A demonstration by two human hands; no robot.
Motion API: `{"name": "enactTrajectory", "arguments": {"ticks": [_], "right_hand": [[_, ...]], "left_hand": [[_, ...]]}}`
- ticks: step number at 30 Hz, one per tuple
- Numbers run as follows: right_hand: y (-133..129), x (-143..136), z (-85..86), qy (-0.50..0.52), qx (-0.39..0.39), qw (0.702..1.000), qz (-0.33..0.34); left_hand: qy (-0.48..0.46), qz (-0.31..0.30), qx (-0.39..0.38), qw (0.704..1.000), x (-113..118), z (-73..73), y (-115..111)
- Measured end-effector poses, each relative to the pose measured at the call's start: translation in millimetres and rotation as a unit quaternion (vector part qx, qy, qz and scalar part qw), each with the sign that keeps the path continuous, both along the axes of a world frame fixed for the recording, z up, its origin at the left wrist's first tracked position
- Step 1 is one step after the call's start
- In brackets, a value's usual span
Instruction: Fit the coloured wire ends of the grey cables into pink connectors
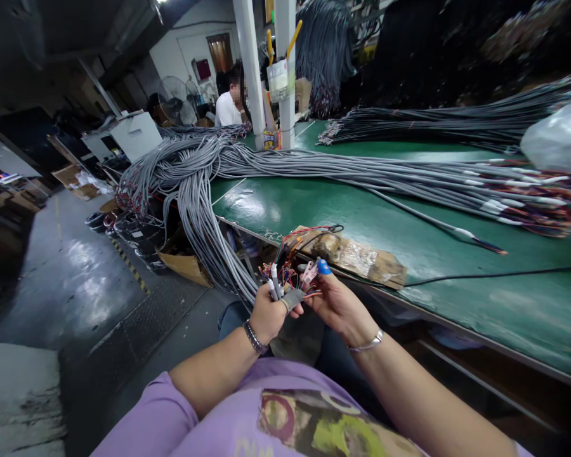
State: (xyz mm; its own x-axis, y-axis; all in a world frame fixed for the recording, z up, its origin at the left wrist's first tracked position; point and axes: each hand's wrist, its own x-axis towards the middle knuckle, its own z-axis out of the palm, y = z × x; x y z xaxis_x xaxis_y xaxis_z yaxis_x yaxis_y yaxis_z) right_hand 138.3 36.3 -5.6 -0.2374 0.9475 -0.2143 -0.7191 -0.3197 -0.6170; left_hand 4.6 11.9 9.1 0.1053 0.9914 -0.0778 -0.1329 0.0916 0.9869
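My left hand is closed round the ends of several grey cables, near the table's front edge. Grey tape or a cover wraps its thumb. Thin coloured wires fan out from the cable ends between both hands. My right hand has a blue cover on one fingertip and pinches a small pale pink tool or clip by the wires; its exact kind is unclear. Just beyond the hands, a taped cardboard-like pad lies along the table edge, with loose wires on its left end.
A thick bundle of grey cables drapes over the left end of the green table and runs across it. Black cables lie at the back. A white post holds yellow-handled tools. Another person sits beyond.
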Motion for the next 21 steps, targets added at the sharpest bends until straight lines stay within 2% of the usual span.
{"name": "enactTrajectory", "arguments": {"ticks": [6, 15, 21], "right_hand": [[-1.1, 1.8, 4.0, 0.002, -0.008, 1.000, -0.003], [-10.7, 17.4, -9.0, 0.004, -0.033, 0.997, 0.068], [-23.3, 17.7, 0.1, -0.094, 0.034, 0.989, 0.111]], "left_hand": [[0.010, 0.002, 0.014, 1.000, -2.1, -5.7, -0.1], [-0.004, -0.007, 0.013, 1.000, -11.5, -7.9, -7.2], [0.049, -0.017, 0.015, 0.999, -14.9, -4.8, -12.7]]}}
